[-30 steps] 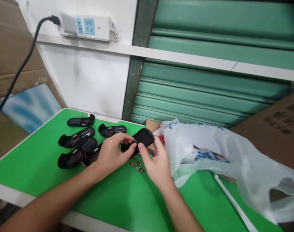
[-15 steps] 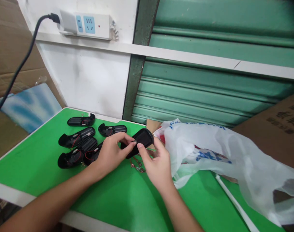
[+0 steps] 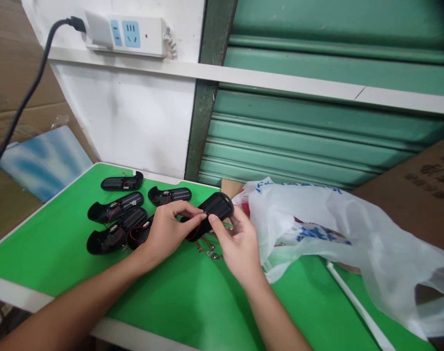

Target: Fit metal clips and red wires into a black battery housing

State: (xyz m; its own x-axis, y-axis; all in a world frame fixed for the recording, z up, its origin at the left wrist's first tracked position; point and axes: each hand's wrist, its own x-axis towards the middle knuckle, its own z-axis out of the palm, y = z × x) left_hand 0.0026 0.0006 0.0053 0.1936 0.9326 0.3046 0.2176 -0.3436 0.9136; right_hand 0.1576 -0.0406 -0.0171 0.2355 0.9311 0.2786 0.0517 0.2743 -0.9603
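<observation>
Both hands meet over the green table: the left hand and right hand pinch one black shell between fingertips, lifted clear for handling. Loose metal clips lie beneath. Finished shells wait at ten o'clock; a plastic bag sits at two o'clock.
</observation>
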